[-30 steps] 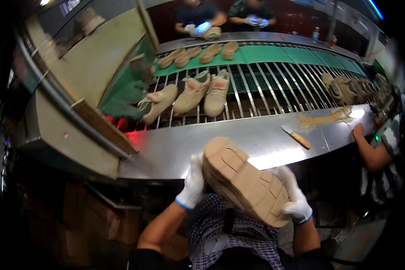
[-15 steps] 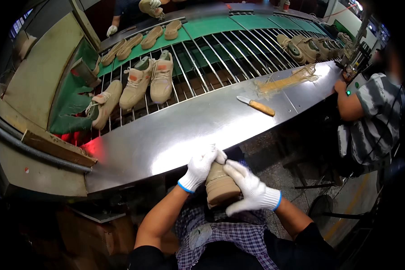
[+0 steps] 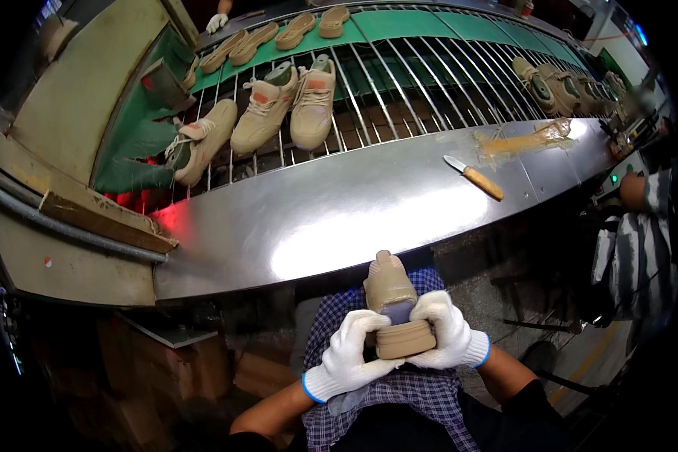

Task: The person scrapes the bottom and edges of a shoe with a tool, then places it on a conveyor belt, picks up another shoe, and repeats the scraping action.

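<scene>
A beige shoe (image 3: 390,290) rests in my lap, toe pointing away from me, below the steel table edge. My left hand (image 3: 350,354) in a white glove grips the shoe's heel from the left. My right hand (image 3: 448,339), also gloved in white, grips the heel from the right. Both hands press together around the heel sole. My blue checked apron (image 3: 399,399) lies under them.
A shiny steel table (image 3: 339,211) runs across in front of me, with a wooden-handled knife (image 3: 474,178) on its right. Behind it a rod conveyor (image 3: 399,83) carries several beige shoes (image 3: 290,105). A person in a striped sleeve (image 3: 640,218) works at the right.
The shoe went from sole-up and held high to lowered into my lap with the toe away. Both hands slid down onto its heel. My view tilted down and left.
</scene>
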`<state>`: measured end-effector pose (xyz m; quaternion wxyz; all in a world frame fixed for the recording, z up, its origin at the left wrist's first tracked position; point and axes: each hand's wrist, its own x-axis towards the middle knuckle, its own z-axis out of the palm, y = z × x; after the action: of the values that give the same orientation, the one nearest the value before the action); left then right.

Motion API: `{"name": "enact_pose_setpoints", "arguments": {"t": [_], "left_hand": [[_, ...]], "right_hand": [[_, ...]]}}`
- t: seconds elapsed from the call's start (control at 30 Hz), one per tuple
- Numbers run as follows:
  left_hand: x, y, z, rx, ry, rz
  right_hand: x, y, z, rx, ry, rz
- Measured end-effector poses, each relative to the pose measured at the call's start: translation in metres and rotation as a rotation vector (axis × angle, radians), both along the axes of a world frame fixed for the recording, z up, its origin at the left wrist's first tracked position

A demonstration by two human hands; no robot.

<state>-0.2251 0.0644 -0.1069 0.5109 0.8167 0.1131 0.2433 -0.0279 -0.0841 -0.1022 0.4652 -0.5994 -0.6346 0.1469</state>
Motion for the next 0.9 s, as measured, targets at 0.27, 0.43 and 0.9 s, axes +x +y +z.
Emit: {"name": "enact_pose_setpoints", "arguments": {"t": [0.27,0.43,0.9], "left_hand": [[0.030,0.029,-0.015,-0.106,-0.133,-0.083],[0.044,0.052,-0.021,-0.313,-0.080,-0.172],[0.027,0.073,-0.024,-0.420,0.152,-0.174]], "right_hand": [[0.018,0.020,0.002,-0.037,0.112,0.009],[0.023,0.030,-0.010,-0.109,0.312,0.007],[0.036,0.017,-0.006,-1.046,0.192,-0.020]]}}
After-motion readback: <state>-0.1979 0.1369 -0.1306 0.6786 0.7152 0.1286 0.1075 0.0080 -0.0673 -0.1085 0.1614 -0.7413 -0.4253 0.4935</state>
